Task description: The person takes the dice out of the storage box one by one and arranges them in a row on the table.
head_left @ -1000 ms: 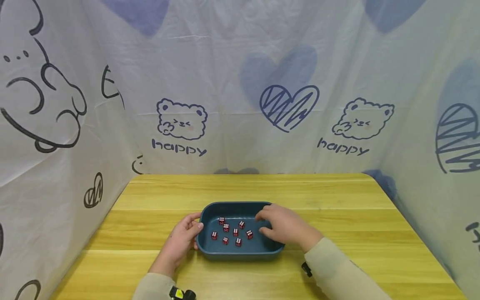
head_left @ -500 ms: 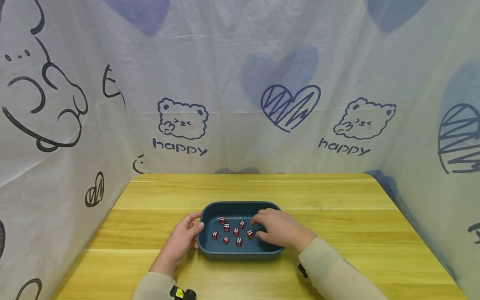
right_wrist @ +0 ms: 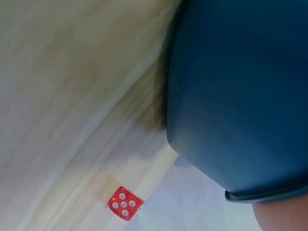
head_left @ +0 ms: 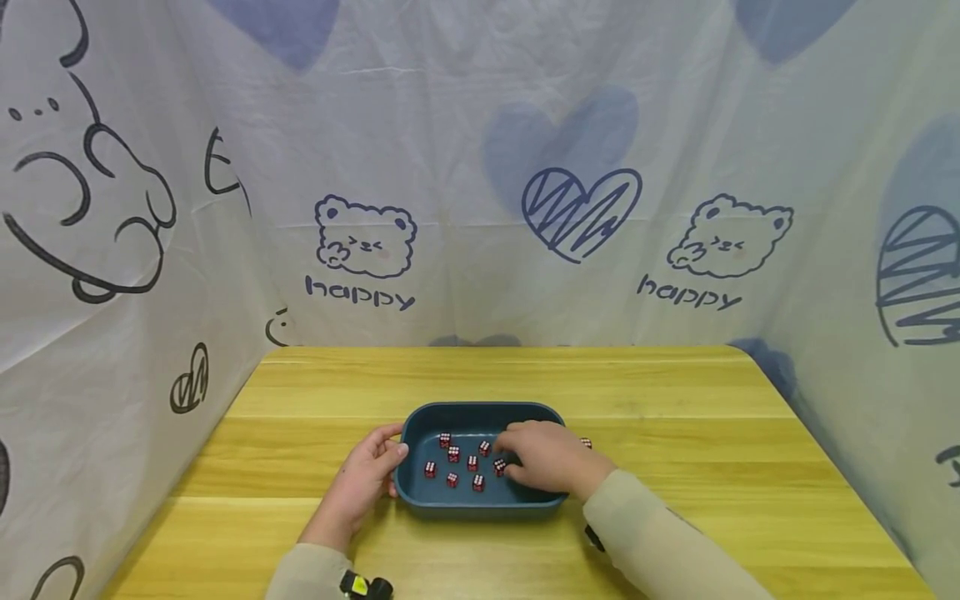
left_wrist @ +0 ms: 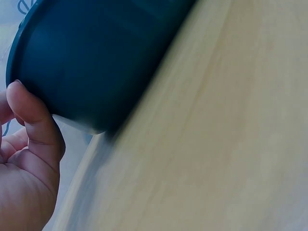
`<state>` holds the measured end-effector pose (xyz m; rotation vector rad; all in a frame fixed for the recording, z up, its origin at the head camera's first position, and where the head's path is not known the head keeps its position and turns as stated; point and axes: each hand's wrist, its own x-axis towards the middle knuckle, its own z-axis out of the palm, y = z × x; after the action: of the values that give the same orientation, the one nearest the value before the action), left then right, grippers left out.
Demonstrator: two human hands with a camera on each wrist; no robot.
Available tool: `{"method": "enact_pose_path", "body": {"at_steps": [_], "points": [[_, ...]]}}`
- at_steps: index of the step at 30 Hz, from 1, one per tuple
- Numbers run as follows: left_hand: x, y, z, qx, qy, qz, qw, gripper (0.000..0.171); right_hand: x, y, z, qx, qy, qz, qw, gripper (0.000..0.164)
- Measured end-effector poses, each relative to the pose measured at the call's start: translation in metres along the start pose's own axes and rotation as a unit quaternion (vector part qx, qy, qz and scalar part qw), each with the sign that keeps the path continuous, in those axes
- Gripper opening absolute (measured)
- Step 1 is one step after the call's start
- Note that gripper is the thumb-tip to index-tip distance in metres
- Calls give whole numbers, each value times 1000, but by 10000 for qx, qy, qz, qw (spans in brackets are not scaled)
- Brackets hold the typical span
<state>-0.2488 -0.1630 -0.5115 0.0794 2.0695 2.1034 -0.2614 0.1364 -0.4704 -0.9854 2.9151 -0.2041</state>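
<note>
The left hand (head_left: 363, 475) grasps the end of a blue tray (head_left: 480, 512), thumb at the rim and fingers along the outer wall. Across from that grip, the right hand (head_left: 551, 454) reaches down over the opposite end, its thumb and fingertips at a nearby die (head_left: 499, 468); I cannot tell whether it is pinched or merely touched.

Seven more red dice (head_left: 472, 463) lie inside the tray, spread between the left thumb and the right fingertips, the closest to the left thumb being one die apart on that side. Outside the tray, just past the back of the right hand, a loose die (head_left: 586, 442) rests on the wooden table (head_left: 675, 433) (the right wrist view shows five white pips on one face). Beyond both hands hangs a pale cloth (head_left: 465, 275) printed with hearts and bears
</note>
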Motion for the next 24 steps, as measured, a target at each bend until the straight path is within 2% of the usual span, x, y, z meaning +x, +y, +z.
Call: {"method": "enact_pose_path", "body": {"at_steps": [11, 24], "points": [[0, 0, 0, -33, -43, 12, 10000, 43, 5, -1, 4, -161, -160, 43, 9997, 24], [-1, 1, 1, -104, -33, -66, 9999, 43, 5, -1, 6, -324, -97, -68, 9994, 11]]}}
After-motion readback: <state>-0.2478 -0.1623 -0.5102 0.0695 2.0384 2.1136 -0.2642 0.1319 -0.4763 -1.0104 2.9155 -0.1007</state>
